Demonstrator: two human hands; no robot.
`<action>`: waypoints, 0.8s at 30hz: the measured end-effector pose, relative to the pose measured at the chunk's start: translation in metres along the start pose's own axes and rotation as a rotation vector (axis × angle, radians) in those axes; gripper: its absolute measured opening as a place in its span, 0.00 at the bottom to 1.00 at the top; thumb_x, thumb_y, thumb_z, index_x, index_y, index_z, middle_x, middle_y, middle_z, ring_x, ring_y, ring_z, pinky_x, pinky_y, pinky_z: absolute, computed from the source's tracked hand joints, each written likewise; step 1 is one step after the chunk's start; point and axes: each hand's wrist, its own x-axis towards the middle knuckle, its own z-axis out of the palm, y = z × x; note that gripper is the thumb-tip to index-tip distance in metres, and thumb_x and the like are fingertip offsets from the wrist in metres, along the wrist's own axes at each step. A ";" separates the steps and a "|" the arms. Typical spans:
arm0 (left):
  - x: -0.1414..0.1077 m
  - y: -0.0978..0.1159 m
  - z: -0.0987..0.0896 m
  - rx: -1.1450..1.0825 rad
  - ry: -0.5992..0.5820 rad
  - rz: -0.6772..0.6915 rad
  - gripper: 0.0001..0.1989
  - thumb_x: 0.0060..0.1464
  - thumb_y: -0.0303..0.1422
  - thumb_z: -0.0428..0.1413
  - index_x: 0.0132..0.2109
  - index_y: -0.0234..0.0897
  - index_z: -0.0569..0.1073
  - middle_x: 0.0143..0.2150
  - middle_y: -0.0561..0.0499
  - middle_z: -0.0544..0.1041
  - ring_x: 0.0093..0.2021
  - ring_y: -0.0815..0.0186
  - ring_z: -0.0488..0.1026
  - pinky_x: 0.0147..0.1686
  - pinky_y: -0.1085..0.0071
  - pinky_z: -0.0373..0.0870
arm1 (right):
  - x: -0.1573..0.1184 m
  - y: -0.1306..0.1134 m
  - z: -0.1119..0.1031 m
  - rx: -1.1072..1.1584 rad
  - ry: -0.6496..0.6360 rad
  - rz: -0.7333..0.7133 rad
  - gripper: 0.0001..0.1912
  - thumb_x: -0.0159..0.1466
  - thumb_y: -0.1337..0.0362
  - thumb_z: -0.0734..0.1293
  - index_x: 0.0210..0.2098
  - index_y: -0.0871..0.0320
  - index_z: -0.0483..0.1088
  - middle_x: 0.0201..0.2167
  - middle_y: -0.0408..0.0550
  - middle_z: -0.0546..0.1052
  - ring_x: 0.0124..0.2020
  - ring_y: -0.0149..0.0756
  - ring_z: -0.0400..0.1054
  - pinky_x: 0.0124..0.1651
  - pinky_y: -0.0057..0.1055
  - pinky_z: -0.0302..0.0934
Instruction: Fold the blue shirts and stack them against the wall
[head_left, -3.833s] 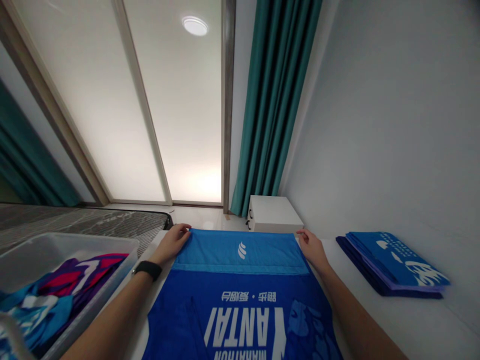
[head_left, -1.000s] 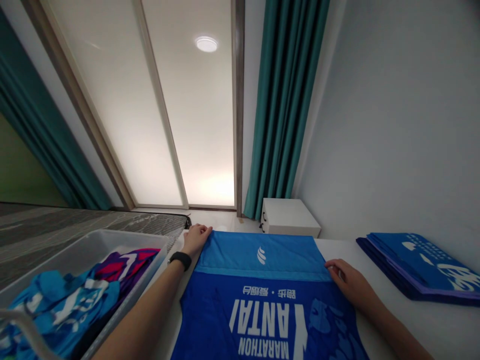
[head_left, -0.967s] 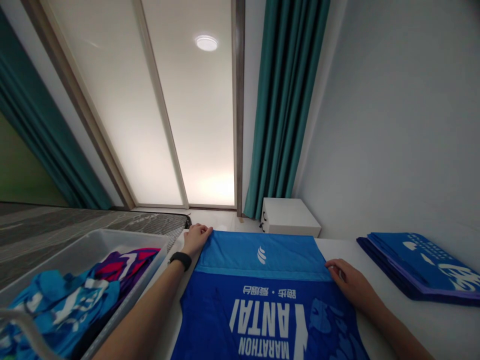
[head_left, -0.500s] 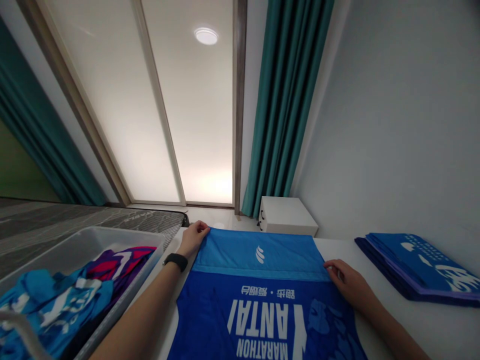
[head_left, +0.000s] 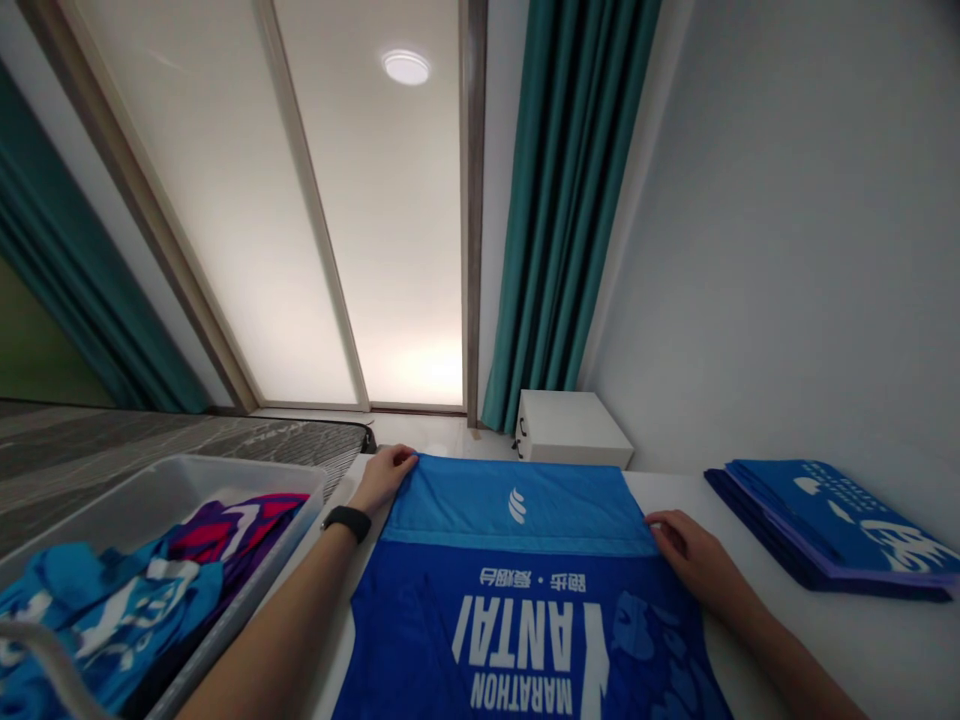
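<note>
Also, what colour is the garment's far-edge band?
The band is light blue with a white logo; head view.

Dim overall, brightest glow low in the frosted panel [head_left: 397,230].

The white counter [head_left: 667,490] shows bare along both sides of a blue shirt [head_left: 525,560], which lies spread out on it, lettering upside down, its lighter band at the counter's far edge. To the right, apart from the shirt, rests a folded stack of blue and purple clothes [head_left: 832,525]. Whether the translucent bin [head_left: 217,482] at the left stands on the counter is unclear.
</note>
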 end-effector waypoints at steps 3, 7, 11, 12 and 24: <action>0.000 -0.002 0.001 -0.027 -0.006 0.010 0.17 0.52 0.43 0.52 0.39 0.36 0.78 0.35 0.48 0.80 0.37 0.60 0.76 0.38 0.69 0.68 | 0.003 -0.026 0.004 -0.026 0.012 -0.082 0.15 0.62 0.57 0.56 0.37 0.56 0.72 0.31 0.51 0.75 0.33 0.41 0.69 0.41 0.39 0.63; 0.000 -0.005 0.002 -0.058 0.004 0.013 0.15 0.51 0.42 0.53 0.37 0.36 0.78 0.34 0.48 0.80 0.37 0.59 0.76 0.38 0.69 0.68 | 0.010 -0.105 0.026 -0.026 -0.208 -0.314 0.13 0.65 0.64 0.57 0.40 0.55 0.72 0.36 0.51 0.76 0.38 0.41 0.68 0.44 0.38 0.59; -0.002 -0.006 0.001 -0.085 0.007 0.027 0.14 0.51 0.41 0.54 0.37 0.36 0.78 0.34 0.47 0.81 0.36 0.59 0.76 0.37 0.69 0.69 | 0.022 -0.199 0.062 -0.009 -0.348 -0.513 0.10 0.66 0.69 0.59 0.42 0.56 0.71 0.39 0.48 0.76 0.42 0.38 0.68 0.48 0.37 0.55; -0.002 -0.006 0.001 -0.090 0.007 0.031 0.14 0.51 0.40 0.54 0.38 0.36 0.78 0.34 0.47 0.81 0.35 0.60 0.76 0.36 0.69 0.69 | 0.025 -0.219 0.072 -0.005 -0.369 -0.534 0.10 0.66 0.69 0.60 0.42 0.56 0.71 0.40 0.47 0.76 0.42 0.37 0.68 0.49 0.36 0.55; -0.008 -0.002 0.000 -0.105 0.019 0.052 0.11 0.53 0.36 0.54 0.37 0.35 0.78 0.34 0.47 0.81 0.35 0.62 0.77 0.37 0.70 0.69 | 0.033 -0.320 0.160 -0.207 -0.288 -0.609 0.13 0.66 0.55 0.63 0.42 0.59 0.69 0.40 0.53 0.77 0.44 0.44 0.69 0.50 0.41 0.56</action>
